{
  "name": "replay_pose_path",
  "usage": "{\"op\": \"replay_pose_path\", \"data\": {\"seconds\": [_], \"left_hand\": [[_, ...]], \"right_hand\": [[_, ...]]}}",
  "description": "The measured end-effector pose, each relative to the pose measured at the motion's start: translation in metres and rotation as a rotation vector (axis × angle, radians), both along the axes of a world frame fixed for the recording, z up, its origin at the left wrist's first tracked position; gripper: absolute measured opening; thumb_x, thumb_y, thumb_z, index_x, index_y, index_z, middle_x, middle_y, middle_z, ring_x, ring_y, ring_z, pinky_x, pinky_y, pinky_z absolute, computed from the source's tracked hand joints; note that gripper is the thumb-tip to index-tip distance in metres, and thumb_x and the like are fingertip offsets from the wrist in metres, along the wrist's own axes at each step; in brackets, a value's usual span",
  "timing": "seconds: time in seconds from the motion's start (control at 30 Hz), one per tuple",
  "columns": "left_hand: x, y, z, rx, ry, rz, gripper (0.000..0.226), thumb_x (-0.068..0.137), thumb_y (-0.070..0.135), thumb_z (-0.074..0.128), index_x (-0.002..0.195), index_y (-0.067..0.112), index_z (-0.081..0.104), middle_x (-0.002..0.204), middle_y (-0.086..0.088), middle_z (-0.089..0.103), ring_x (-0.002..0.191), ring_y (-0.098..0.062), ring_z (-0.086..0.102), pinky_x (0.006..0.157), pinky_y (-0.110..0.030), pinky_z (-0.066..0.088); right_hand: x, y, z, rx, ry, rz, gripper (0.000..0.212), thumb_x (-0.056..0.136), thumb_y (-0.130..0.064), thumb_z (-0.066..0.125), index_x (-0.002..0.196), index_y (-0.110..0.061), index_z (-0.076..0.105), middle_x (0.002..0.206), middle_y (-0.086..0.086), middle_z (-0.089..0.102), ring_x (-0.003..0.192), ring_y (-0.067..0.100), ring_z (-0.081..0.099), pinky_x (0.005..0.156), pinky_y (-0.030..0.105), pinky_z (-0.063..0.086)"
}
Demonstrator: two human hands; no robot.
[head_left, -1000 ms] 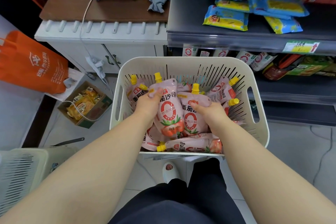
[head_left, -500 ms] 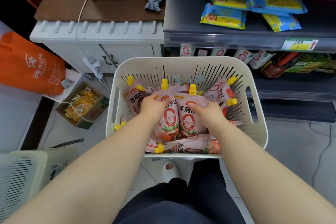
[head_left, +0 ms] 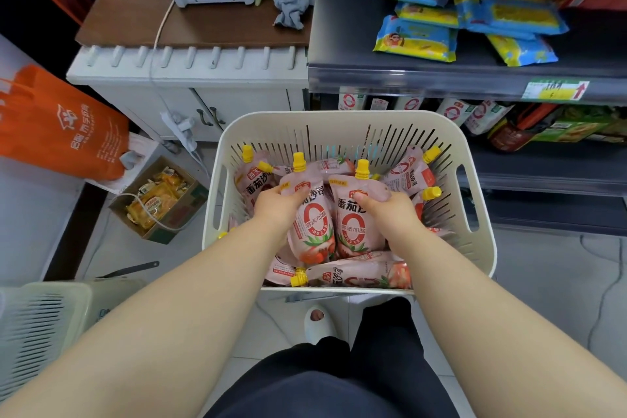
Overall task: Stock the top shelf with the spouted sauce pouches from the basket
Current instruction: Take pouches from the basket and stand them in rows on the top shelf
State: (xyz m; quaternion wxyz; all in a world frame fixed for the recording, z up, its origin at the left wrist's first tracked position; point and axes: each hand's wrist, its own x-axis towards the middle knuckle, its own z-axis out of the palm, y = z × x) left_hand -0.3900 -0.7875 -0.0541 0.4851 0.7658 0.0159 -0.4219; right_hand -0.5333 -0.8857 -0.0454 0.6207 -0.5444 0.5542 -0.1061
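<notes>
Clutching 番茄沙司 pouches (head_left: 314,224) marked 零添加: left hand (head_left: 276,205) one, right hand (head_left: 390,214) other, inside basket (head_left: 339,119).

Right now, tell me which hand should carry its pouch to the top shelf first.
Right, probably. The right hand grips its pouch on the top shelf's side of the basket; the left hand, gripping another pouch, would reach across.
</notes>
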Motion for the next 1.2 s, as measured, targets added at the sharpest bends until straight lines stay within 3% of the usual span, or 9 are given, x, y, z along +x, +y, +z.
{"op": "replay_pose_path", "data": {"seconds": [0.2, 0.33, 0.4, 0.5, 0.67, 0.83, 0.93, 1.07, 1.2], "left_hand": [[0.003, 0.001, 0.033, -0.094, -0.08, -0.158, 0.052, 0.082, 0.036, 0.07, 0.127, 0.014, 0.058, 0.119, -0.007, 0.065, 0.108, -0.026, 0.061, 0.096, -0.045, 0.048], [0.013, -0.01, 0.074, -0.24, -0.141, -0.205, 0.043, 0.085, 0.028, 0.068, 0.124, 0.02, 0.054, 0.11, 0.006, 0.06, 0.102, -0.015, 0.059, 0.092, -0.032, 0.047], [0.016, -0.017, 0.094, -0.318, -0.155, -0.244, 0.032, 0.084, 0.025, 0.069, 0.115, 0.019, 0.06, 0.115, 0.001, 0.064, 0.101, -0.017, 0.062, 0.092, -0.033, 0.048], [0.021, -0.029, 0.127, -0.391, -0.193, -0.301, 0.011, 0.084, 0.021, 0.069, 0.095, 0.025, 0.069, 0.099, -0.007, 0.071, 0.095, -0.023, 0.067, 0.089, -0.039, 0.052], [0.024, -0.053, 0.182, -0.546, -0.253, -0.39, 0.015, 0.087, 0.011, 0.064, 0.101, 0.013, 0.067, 0.068, 0.008, 0.073, 0.064, -0.004, 0.069, 0.058, -0.017, 0.054], [0.018, -0.075, 0.226, -0.631, -0.318, -0.454, 0.005, 0.083, 0.016, 0.068, 0.088, 0.016, 0.069, 0.073, 0.002, 0.075, 0.069, -0.013, 0.071, 0.065, -0.029, 0.054], [0.012, -0.089, 0.248, -0.651, -0.323, -0.504, 0.006, 0.082, 0.019, 0.068, 0.086, 0.015, 0.068, 0.076, -0.001, 0.075, 0.072, -0.017, 0.072, 0.068, -0.033, 0.055], [0.0, -0.106, 0.276, -0.685, -0.316, -0.535, 0.007, 0.083, 0.017, 0.067, 0.088, 0.012, 0.068, 0.08, -0.005, 0.075, 0.076, -0.023, 0.072, 0.071, -0.037, 0.057], [-0.016, -0.124, 0.3, -0.733, -0.309, -0.518, 0.005, 0.083, 0.014, 0.067, 0.088, 0.012, 0.069, 0.085, -0.011, 0.074, 0.083, -0.031, 0.07, 0.079, -0.043, 0.056]], "right_hand": [[-0.005, -0.01, 0.028, -0.078, -0.097, -0.08, 0.009, 0.084, -0.026, 0.069, 0.081, -0.02, 0.063, 0.089, 0.007, 0.07, 0.092, 0.03, 0.067, 0.087, 0.047, 0.053], [-0.005, -0.027, 0.067, -0.111, -0.191, -0.132, 0.012, 0.083, -0.025, 0.07, 0.091, -0.016, 0.068, 0.083, 0.003, 0.071, 0.081, 0.023, 0.069, 0.083, 0.042, 0.055], [-0.007, -0.036, 0.09, -0.151, -0.232, -0.137, 0.019, 0.082, -0.028, 0.071, 0.097, -0.016, 0.068, 0.086, 0.003, 0.071, 0.085, 0.023, 0.068, 0.078, 0.038, 0.055], [-0.012, -0.048, 0.129, -0.221, -0.282, -0.123, 0.023, 0.084, -0.028, 0.069, 0.102, -0.014, 0.067, 0.093, 0.006, 0.071, 0.088, 0.024, 0.068, 0.074, 0.034, 0.054], [-0.025, -0.067, 0.194, -0.299, -0.36, -0.11, 0.027, 0.087, -0.021, 0.065, 0.109, -0.007, 0.064, 0.103, 0.014, 0.069, 0.092, 0.029, 0.066, 0.074, 0.037, 0.054], [-0.043, -0.089, 0.243, -0.408, -0.381, -0.093, 0.028, 0.083, -0.028, 0.068, 0.106, -0.012, 0.066, 0.102, 0.008, 0.071, 0.097, 0.028, 0.066, 0.086, 0.047, 0.053], [-0.053, -0.102, 0.263, -0.424, -0.45, -0.092, 0.011, 0.085, -0.021, 0.066, 0.095, -0.016, 0.066, 0.095, 0.007, 0.072, 0.096, 0.031, 0.067, 0.085, 0.047, 0.054], [-0.064, -0.118, 0.287, -0.471, -0.496, -0.095, 0.006, 0.085, -0.017, 0.066, 0.091, -0.014, 0.067, 0.096, 0.011, 0.071, 0.096, 0.035, 0.066, 0.089, 0.053, 0.051], [-0.079, -0.137, 0.31, -0.504, -0.538, -0.073, 0.008, 0.086, -0.015, 0.065, 0.094, -0.011, 0.066, 0.098, 0.014, 0.07, 0.094, 0.036, 0.066, 0.083, 0.049, 0.054]]}}
